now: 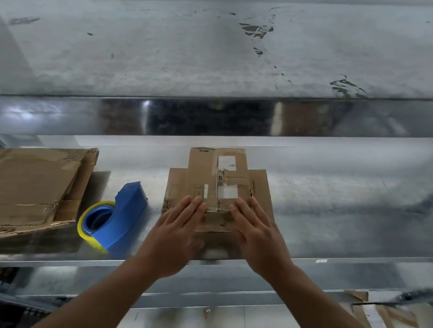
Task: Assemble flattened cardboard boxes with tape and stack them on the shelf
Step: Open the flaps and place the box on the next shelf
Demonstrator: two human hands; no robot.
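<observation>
A small taped cardboard box [218, 180] sits on top of a wider assembled box [259, 193] on the metal shelf [341, 206]. My left hand [174, 229] lies flat against the small box's near left corner, fingers apart. My right hand [258, 234] rests flat against its near right corner, fingers also spread. Neither hand wraps around the box. A blue tape dispenser [121, 217] with a yellow-rimmed roll lies on the shelf left of the boxes. A pile of flattened cardboard boxes [18, 188] lies at the far left of the shelf.
A second metal shelf [222, 63] runs overhead, close above the stacked boxes. More cardboard pieces [379, 314] lie on the floor at lower right. The shelf surface right of the stacked boxes is bare metal.
</observation>
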